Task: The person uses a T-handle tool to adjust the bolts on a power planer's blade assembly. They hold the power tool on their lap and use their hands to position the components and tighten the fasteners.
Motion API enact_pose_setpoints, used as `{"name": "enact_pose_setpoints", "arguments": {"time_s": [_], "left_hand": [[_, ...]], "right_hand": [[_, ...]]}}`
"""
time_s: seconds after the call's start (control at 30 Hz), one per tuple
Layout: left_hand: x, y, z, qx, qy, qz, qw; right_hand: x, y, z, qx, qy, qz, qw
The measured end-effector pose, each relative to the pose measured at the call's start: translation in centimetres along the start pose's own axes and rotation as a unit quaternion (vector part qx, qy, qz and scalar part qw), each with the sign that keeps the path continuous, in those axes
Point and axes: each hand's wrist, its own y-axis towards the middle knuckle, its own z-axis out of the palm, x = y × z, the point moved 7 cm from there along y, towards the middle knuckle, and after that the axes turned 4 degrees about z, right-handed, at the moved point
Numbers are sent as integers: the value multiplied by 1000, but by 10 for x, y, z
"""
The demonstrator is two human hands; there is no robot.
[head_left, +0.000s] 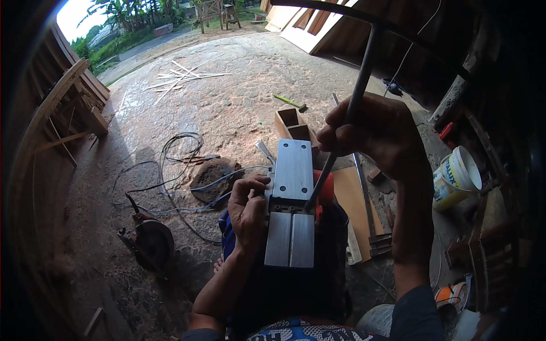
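An electric planer (294,170) lies upside down on my lap, its flat metal sole facing up and a red part of its body showing at the right. My left hand (247,213) is closed around its left side, fingers curled at the edge. In my right hand (372,133) is a long, dark metal T-handle wrench (362,79), held at a slant by its shaft. The wrench's lower tip reaches the right end of the cutter slot between the two sole plates. Whether the tip sits on a bolt there is too small to tell.
A circular saw (151,243), looped cables (182,142) and a stone (213,181) lie on the floor at left. Ahead are an open wooden box (293,122), a hammer (290,103) and thin wood strips (182,78). A brown board (355,199) and a white bucket (458,177) stand right.
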Motion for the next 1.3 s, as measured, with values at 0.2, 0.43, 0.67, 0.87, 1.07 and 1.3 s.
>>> {"name": "enact_pose_setpoints", "arguments": {"time_s": [0.2,0.43,0.67,0.87,1.07,1.3], "left_hand": [[2,3,-6,-8,31,13,999],[3,3,-5,-16,14,3,1000],[3,2,-3,-12,2,10,1000],[3,3,-1,4,18,21,1000],[3,5,0,6,8,15,1000],[2,4,-2,0,13,5,1000]], "right_hand": [[6,-7,18,-157,-181,-95,966],[1,0,24,-10,102,20,994],[8,-14,1,16,21,11,1000],[10,-24,6,-160,-152,-44,974],[3,-2,25,-148,15,-74,986],[11,16,11,14,343,-119,932]]}}
